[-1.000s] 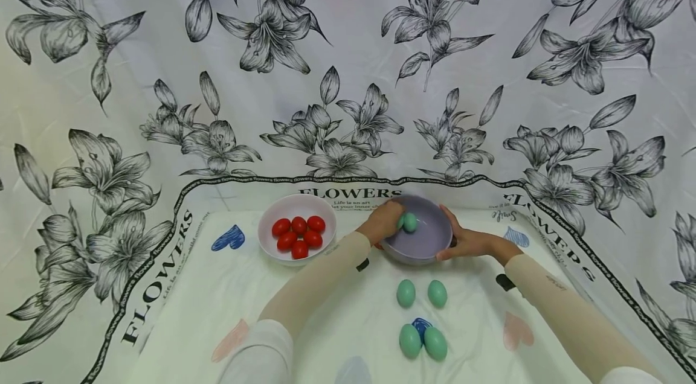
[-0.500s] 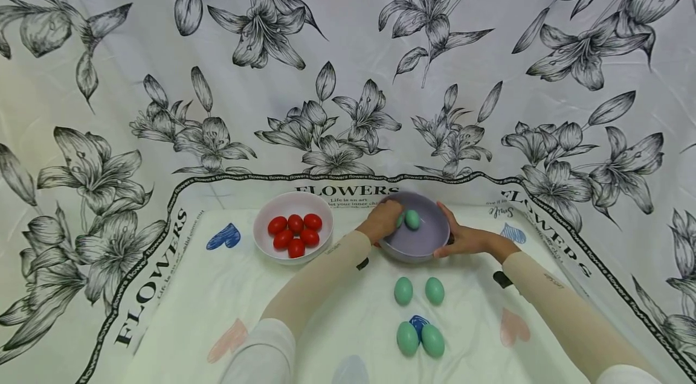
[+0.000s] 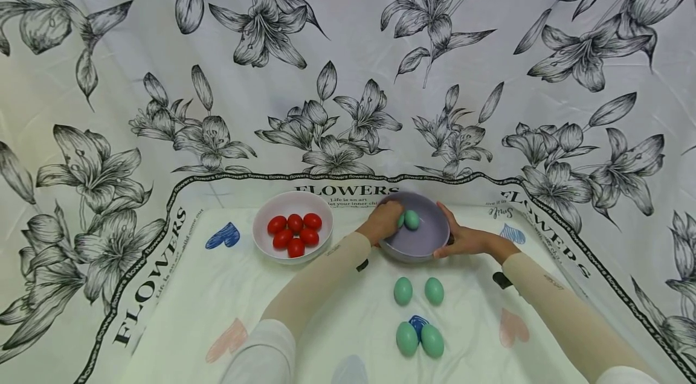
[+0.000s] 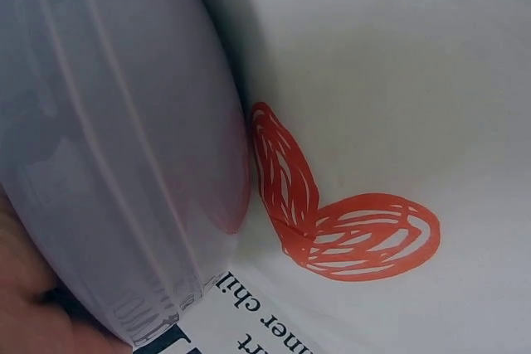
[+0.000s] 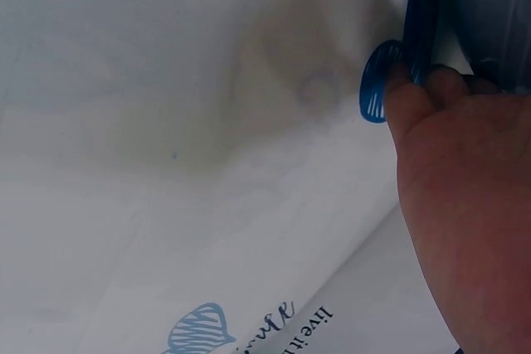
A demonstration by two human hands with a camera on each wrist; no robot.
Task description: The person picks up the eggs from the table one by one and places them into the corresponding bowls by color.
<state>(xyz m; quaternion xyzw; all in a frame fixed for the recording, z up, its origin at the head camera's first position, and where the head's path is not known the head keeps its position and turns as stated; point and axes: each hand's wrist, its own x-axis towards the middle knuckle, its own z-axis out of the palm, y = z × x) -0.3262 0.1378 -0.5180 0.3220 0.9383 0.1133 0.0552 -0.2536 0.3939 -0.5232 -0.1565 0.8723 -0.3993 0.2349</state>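
Observation:
My left hand (image 3: pixel 383 221) reaches over the left rim of the purple bowl (image 3: pixel 421 245). Its fingers hold a green egg (image 3: pixel 401 219) low inside the bowl, partly hidden by the hand. Beside it lies another green egg (image 3: pixel 411 220). The bowl's outer wall (image 4: pixel 124 122) fills much of the left wrist view, with part of the left hand (image 4: pixel 29 312) at the lower left. My right hand (image 3: pixel 464 240) grips the bowl's right side, thumb at the front and fingers toward the back. In the right wrist view this hand (image 5: pixel 465 188) meets the dark bowl wall at upper right.
Left of the purple bowl stands a white bowl (image 3: pixel 263 245) with several red eggs (image 3: pixel 295 234). In front of the purple bowl, several green eggs (image 3: pixel 403 291) lie in two pairs on the printed white cloth (image 3: pixel 326 311). A flowered curtain (image 3: pixel 348 40) rises behind.
The loose green egg in the purple bowl has shifted slightly right, away from the left hand. Both hands stay at the bowl. The whole head view has drifted a little.

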